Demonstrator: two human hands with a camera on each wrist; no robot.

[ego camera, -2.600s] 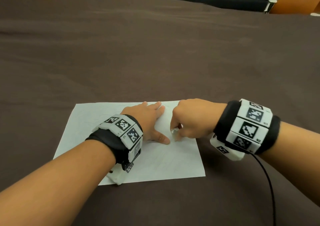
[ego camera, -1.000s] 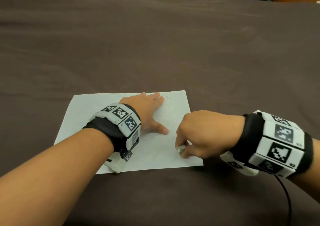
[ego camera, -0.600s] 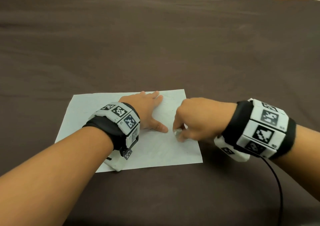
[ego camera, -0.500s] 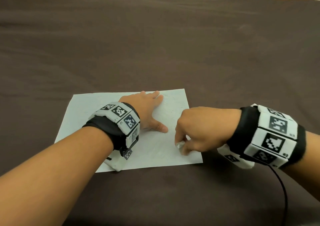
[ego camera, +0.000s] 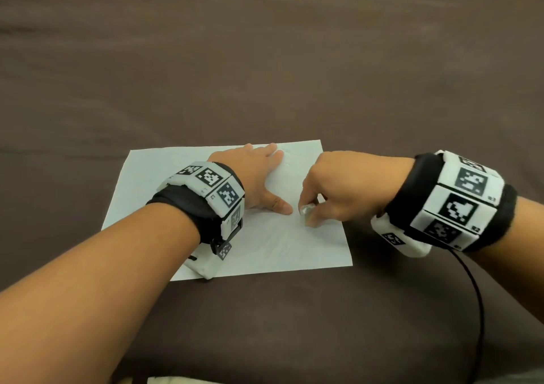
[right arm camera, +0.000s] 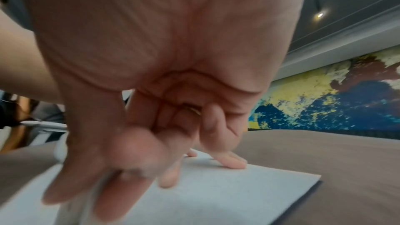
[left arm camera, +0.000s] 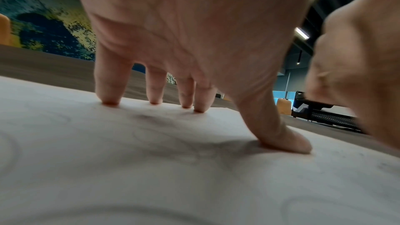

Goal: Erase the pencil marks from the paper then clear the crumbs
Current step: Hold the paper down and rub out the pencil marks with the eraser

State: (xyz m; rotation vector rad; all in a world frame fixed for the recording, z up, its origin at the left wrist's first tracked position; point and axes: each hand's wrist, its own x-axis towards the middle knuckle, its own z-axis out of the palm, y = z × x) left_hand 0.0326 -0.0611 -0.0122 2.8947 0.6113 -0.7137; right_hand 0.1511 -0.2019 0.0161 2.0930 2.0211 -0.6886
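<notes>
Right grip pinches a small eraser against the paper, near its right edge. Left grip released, fingers straight, pressing the sheet flat. Faint pencil marks under the palm. Paper lies on brown desk.

Bare forearms, no sleeves. On each wrist a black fabric band carrying white square tiles, each printed with a black-and-white pixel marker. Below the left wrist band a white plastic housing with one more small marker. Same kind of band on the right wrist, white housing underneath, thin black cable running down from it.
</notes>
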